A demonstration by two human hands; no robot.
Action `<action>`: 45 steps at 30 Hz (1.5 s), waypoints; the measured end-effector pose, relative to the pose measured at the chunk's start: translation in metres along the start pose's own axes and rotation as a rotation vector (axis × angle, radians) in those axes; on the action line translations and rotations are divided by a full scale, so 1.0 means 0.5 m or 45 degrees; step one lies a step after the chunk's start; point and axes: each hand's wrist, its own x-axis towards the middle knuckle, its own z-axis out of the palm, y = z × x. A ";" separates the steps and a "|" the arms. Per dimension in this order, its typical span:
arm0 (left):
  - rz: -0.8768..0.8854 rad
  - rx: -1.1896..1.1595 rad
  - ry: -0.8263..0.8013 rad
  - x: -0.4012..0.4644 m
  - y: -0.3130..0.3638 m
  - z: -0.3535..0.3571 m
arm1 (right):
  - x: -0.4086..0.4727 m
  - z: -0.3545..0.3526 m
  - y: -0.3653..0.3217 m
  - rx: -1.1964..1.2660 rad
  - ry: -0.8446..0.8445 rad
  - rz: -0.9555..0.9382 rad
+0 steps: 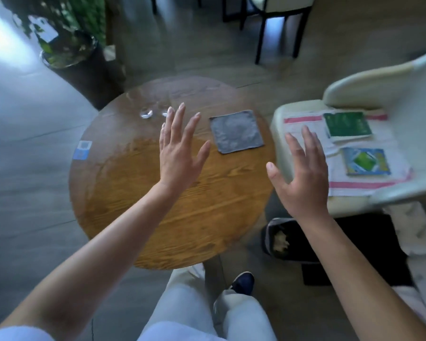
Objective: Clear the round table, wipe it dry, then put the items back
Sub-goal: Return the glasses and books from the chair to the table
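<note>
1. Both hands hung spread and empty: left hand (180,148) above the round wooden table (172,217), right hand (303,173) off its edge.
2. The square grey cloth (236,131) lay flat between and beyond them, untouched.
3. The green book (346,126) and blue-green packet (365,161) sat on a striped towel (354,183) just past the right hand; clearing looked nearly done.
4. Clear glass pieces (146,113) remained beyond the left fingertips; wiping probably called for gripping the cloth.
</note>
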 end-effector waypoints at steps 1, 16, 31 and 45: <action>0.030 -0.018 -0.022 0.000 0.034 0.011 | -0.013 -0.030 0.025 -0.008 0.039 0.019; 0.420 -0.130 -0.527 0.063 0.378 0.308 | -0.200 -0.248 0.365 -0.183 0.264 0.498; 0.650 -0.135 -0.780 0.400 0.539 0.821 | -0.003 -0.222 0.697 -0.377 0.194 0.916; 0.742 -0.011 -1.137 0.614 0.544 1.226 | 0.201 0.013 1.008 -0.327 -0.112 1.210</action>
